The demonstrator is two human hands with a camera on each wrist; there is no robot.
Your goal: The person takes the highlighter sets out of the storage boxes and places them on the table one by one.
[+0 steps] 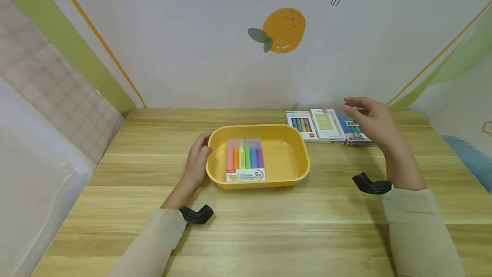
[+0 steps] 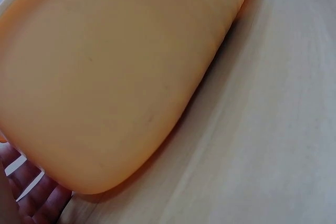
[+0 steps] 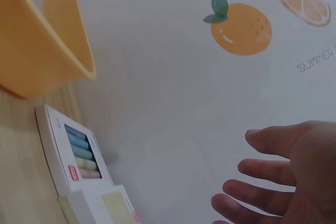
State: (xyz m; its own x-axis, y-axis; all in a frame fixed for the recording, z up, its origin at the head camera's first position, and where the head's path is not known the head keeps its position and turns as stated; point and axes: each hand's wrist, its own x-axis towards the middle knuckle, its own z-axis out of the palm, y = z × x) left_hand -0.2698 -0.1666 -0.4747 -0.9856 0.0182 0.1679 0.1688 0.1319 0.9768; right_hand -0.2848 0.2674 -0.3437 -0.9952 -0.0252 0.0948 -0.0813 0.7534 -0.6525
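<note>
A yellow plastic tray point(image 1: 284, 170) sits on the table, with a pack of highlighters point(image 1: 246, 160) in several colours lying in its left half. My left hand point(image 1: 197, 160) grips the tray's left end, thumb at the rim and fingers along the outside wall; the left wrist view shows some of those fingers point(image 2: 39, 195). Raised above the boxes at the back right, my right hand point(image 1: 370, 121) holds nothing, its fingers apart and relaxed. Nearest beneath it is a clear blue-toned pack of pens or markers point(image 1: 354, 134), partly hidden by the hand.
Left of that pack stand a white-and-green box point(image 1: 328, 125) and a white box with a window showing coloured sticks point(image 1: 301, 125), side by side along the table's back edge. A white wall hanging with printed oranges point(image 1: 284, 30) rises behind the wooden table point(image 1: 269, 234).
</note>
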